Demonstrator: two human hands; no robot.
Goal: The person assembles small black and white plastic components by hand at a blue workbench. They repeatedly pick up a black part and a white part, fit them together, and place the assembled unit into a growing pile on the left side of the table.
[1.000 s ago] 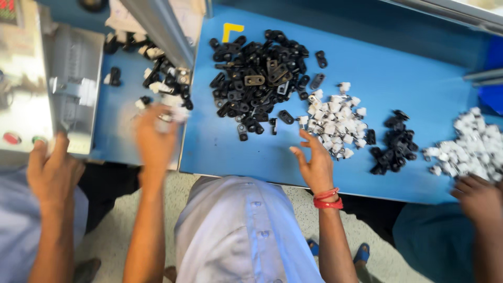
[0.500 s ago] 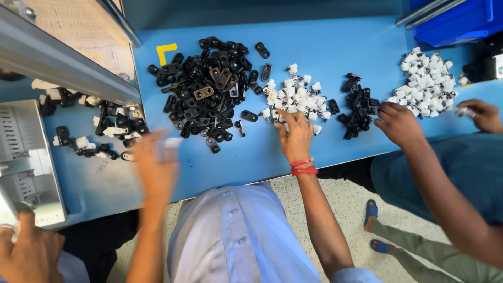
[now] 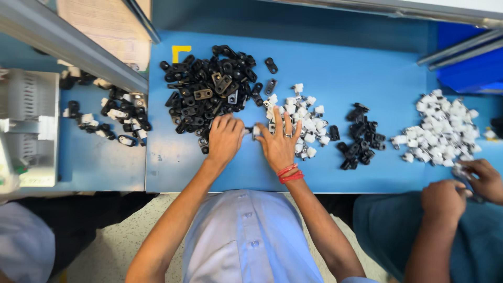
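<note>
Left hand [image 3: 225,139] moved beside right hand [image 3: 279,144]; fingers of both pinch small clip [image 3: 252,131].

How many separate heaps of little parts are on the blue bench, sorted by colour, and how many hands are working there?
Heaps of small black plastic clips: 2, a big one and a small one
Heaps of small white plastic pieces: 2, one in the middle and one on the right
Mixed black-and-white scatter on the left: 1
Total heaps: 5
Hands: 4, the wearer's left hand and right hand, plus a neighbour's two hands

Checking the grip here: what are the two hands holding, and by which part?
Both hands, left and right, pinch a small part between them by its ends; its shape cannot be told.
</note>
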